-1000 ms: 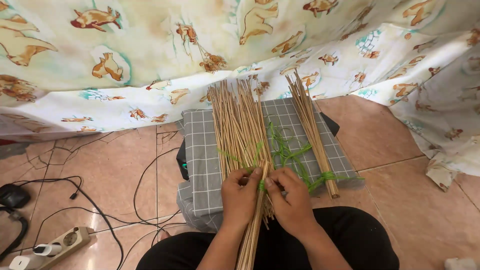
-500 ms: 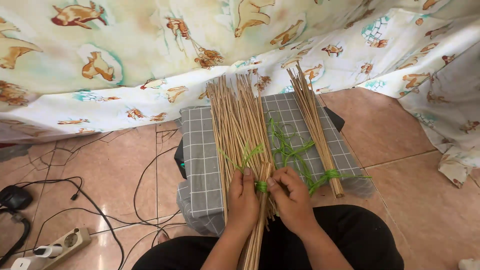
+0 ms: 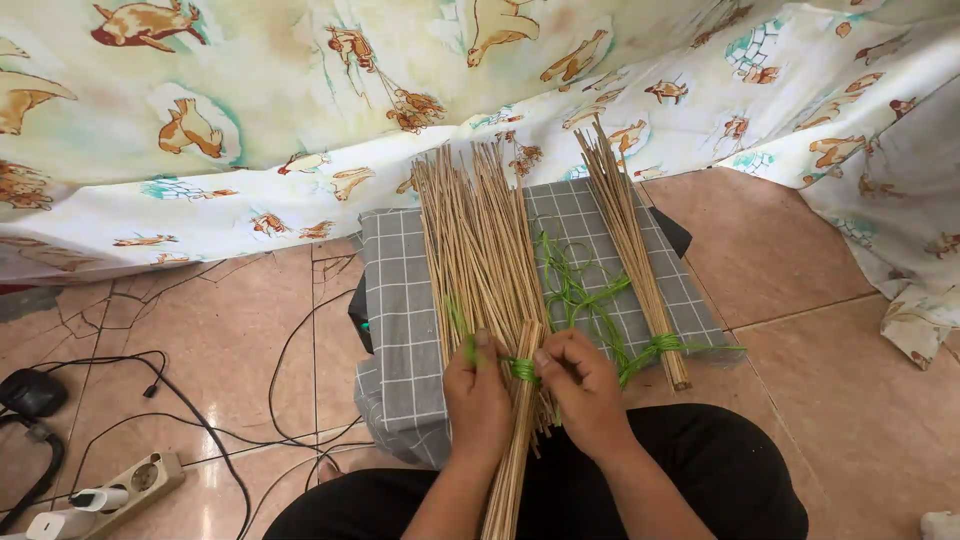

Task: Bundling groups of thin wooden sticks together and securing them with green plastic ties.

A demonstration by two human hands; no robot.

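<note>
Green cord [image 3: 522, 368] is wound around a thin bundle of sticks [image 3: 513, 440] that runs from the person's lap up toward the grey checked cloth [image 3: 400, 320]. The left hand [image 3: 478, 398] is closed around this bundle just below the cord, thumb up beside the knot. The right hand [image 3: 582, 392] pinches the cord's end between thumb and fingers, touching the bundle from the other side. Beneath and beyond the hands a broad loose pile of sticks [image 3: 480, 235] lies fanned on the cloth. To its right, loose green cords [image 3: 572, 290] lie tangled, and past them a second tied bundle [image 3: 635, 250] rests aslant, bound near its lower end. An animal-print sheet [image 3: 300, 110] hangs behind. On the tiled floor [image 3: 800, 250] at left lie black cables [image 3: 200, 420] and a power strip [image 3: 105, 495].
</note>
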